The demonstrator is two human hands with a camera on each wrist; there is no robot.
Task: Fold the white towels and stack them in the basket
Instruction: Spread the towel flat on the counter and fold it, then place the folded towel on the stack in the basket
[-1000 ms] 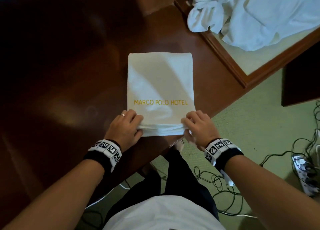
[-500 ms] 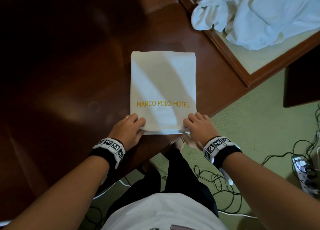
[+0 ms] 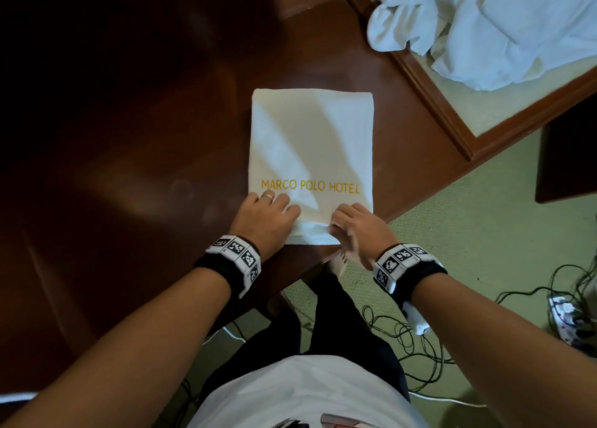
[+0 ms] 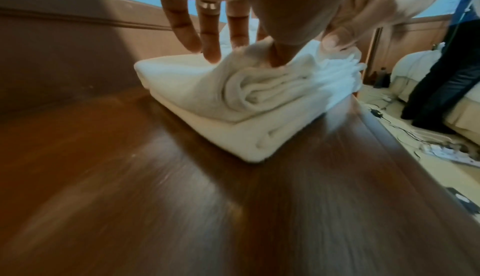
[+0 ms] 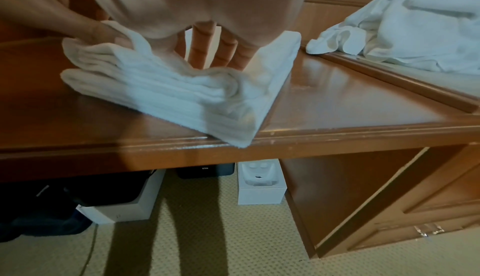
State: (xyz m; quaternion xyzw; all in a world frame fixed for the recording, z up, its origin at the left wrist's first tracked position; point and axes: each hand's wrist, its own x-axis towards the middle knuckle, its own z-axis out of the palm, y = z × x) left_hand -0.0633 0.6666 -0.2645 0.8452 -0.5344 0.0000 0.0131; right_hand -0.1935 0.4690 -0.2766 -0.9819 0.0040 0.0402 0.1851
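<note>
Two hands: we find both at the lower, near edge of the folded towel (image 3: 311,143), centre of the head view.
Left hand (image 3: 263,217): fingers laid on top, thumb tucked under the upper layers, which are lifted; we judge a further fold is starting.
Right hand (image 3: 357,225): same hold at the opposite corner, thumb below.
Towel: thick white terry, rectangular, yellow hotel lettering, lying on the glossy brown desk (image 3: 135,169).
Unfolded towels (image 3: 504,24): crumpled, upper right.
Basket: not in view.
</note>
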